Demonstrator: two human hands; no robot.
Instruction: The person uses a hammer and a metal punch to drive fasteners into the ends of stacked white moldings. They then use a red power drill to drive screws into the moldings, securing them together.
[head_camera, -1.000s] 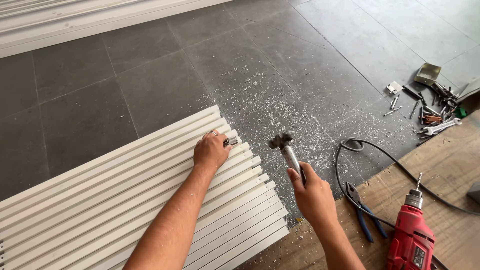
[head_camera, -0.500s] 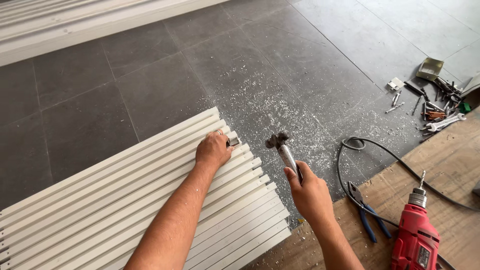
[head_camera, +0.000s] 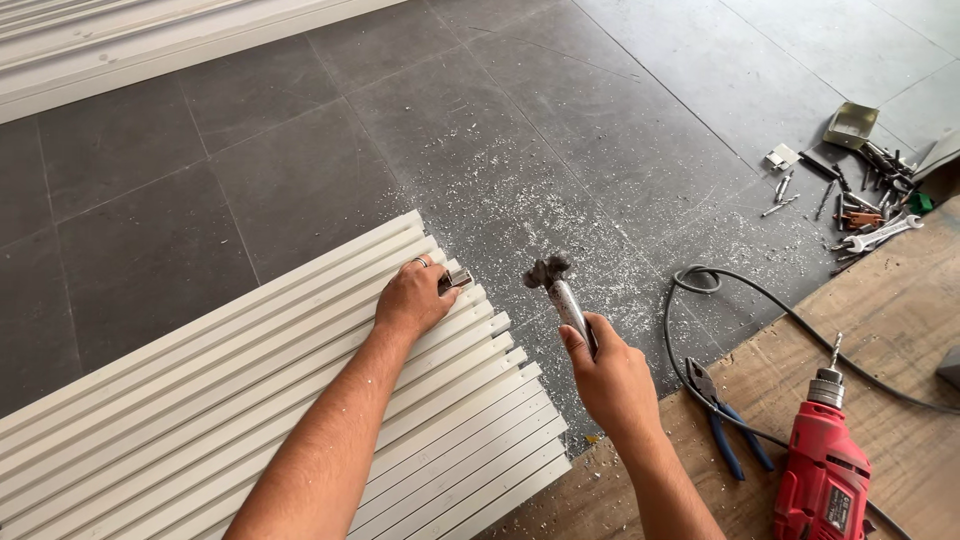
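Left hand (head_camera: 412, 300) pressed on the white slats (head_camera: 250, 420) at frame centre-left, fingers pinching a small metal piece (head_camera: 456, 280) at one slat's end, most of it hidden; right hand (head_camera: 612, 380) closed around a metal-handled hammer (head_camera: 558, 290), dull grey head raised above the dusty tiled floor (head_camera: 300, 150). Lower right, on a wooden board (head_camera: 900, 330): red drill (head_camera: 825, 480) cut off by the frame edge, blue-handled pliers (head_camera: 725, 420), black cable (head_camera: 720, 290). Upper right, a heap of small tools (head_camera: 865, 205), hard to make out singly.

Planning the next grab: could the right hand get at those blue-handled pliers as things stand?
Probably not yet: the right hand already grips a hammer. The pliers lie uncovered on the wooden board beside it.
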